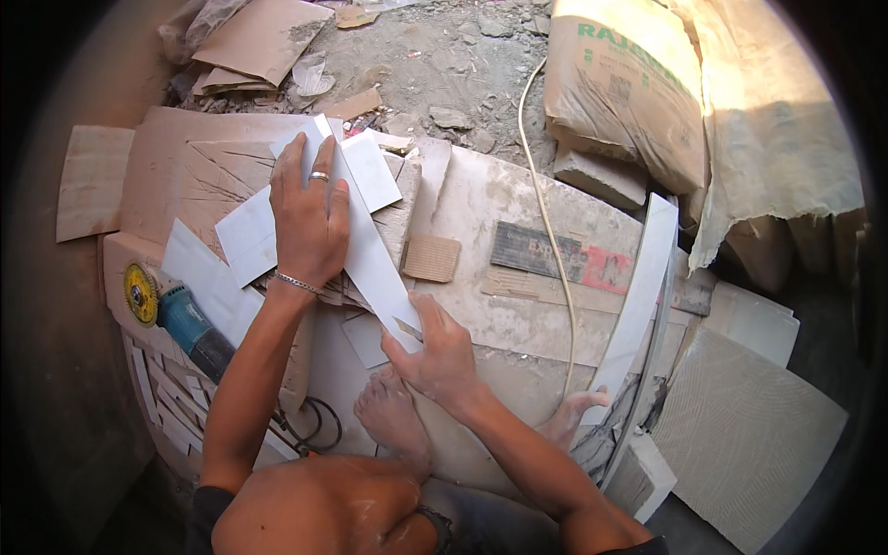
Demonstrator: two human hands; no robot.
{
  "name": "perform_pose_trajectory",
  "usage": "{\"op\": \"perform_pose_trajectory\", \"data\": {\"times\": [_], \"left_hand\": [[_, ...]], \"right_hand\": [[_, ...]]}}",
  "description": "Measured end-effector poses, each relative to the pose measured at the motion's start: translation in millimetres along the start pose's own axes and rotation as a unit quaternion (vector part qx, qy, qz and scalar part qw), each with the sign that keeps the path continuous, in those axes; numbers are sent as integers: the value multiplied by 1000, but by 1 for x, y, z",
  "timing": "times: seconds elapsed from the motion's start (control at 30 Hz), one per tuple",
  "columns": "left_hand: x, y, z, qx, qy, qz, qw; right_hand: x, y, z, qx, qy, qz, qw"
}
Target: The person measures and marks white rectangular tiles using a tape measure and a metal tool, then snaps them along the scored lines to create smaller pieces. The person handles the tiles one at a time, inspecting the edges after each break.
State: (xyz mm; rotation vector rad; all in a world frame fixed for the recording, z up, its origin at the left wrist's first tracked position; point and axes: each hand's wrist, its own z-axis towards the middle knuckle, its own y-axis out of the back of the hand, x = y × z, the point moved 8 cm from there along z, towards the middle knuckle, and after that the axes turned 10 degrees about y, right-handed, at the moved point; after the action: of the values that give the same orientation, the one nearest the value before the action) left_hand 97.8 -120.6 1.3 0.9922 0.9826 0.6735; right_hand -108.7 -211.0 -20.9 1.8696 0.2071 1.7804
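Note:
A long white tile strip (370, 254) slants across a pile of tile pieces. My left hand (310, 217), with a ring and a bracelet, lies over its far part, fingers stretched forward and thumb along the strip, holding it. My right hand (437, 356) grips the near end between thumb and fingers. A small dark wedge shape (408, 329) shows by the right thumb; I cannot make out what it is. Under the strip are white tile pieces (372, 171) (248, 236) on a scored, dusty block (407, 199).
A teal angle grinder (190, 324) with a yellow disc (141, 293) lies left of my left forearm, near narrow offcuts (171, 398). At right stand a long white strip (638, 296) and a large grey tile (749, 435). A pale cable (546, 194) crosses the boards; a filled sack (624, 97) sits behind.

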Motion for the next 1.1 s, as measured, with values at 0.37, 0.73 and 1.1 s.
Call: {"op": "perform_pose_trajectory", "data": {"times": [0.37,0.73,1.1], "left_hand": [[-1,-2,0,0,-11,-7,1000],[3,-2,-1,-4,4,-11,1000],[9,1,1,3,36,-34,999]], "right_hand": [[-2,2,0,-3,-6,0,1000],[-3,1,2,-8,-1,1,1000],[1,0,7,15,-1,-29,999]]}}
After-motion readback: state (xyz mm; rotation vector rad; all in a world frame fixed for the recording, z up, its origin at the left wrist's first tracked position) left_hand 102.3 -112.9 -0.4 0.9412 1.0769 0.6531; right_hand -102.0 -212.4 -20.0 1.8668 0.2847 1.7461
